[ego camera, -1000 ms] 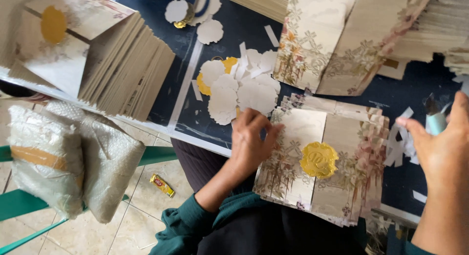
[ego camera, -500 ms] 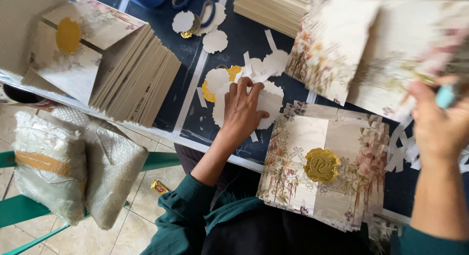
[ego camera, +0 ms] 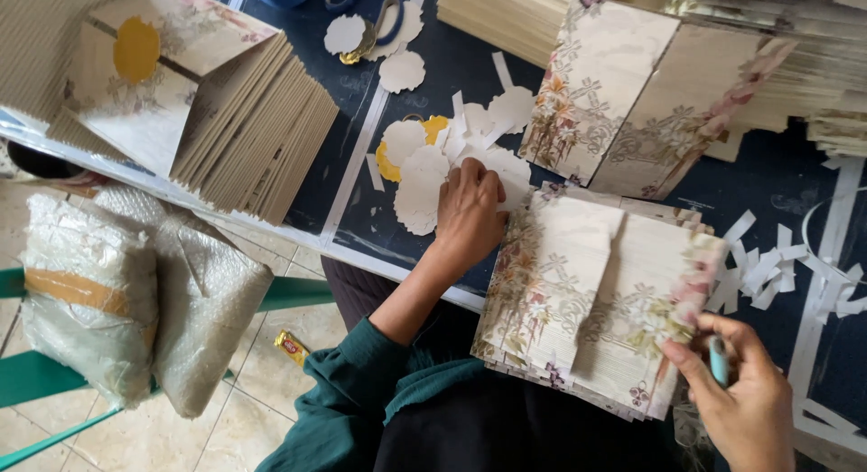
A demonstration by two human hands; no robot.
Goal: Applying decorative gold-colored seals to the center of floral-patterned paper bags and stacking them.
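My left hand (ego camera: 470,210) rests on a loose pile of white and yellow scalloped paper discs (ego camera: 417,178) on the dark blue table, its fingers curled onto a white one. Near the table's front edge lies a stack of floral folded cards (ego camera: 587,300), partly over my lap. My right hand (ego camera: 745,400) touches the stack's lower right corner with its fingertips while it holds a small light-blue stick (ego camera: 718,359). The top card is closed and shows no seal.
A fanned stack of cards with a yellow seal (ego camera: 208,111) stands at the left. More floral cards (ego camera: 650,102) lie at the back right. Blue scissors (ego camera: 370,2) lie at the back, white paper strips (ego camera: 759,269) at the right. Bubble-wrapped bundles (ego camera: 117,300) sit on a green chair below.
The card with the gold seal is gone from the top of the stack. My left hand moved up from the stack onto the discs. My right hand came down to the stack's corner.
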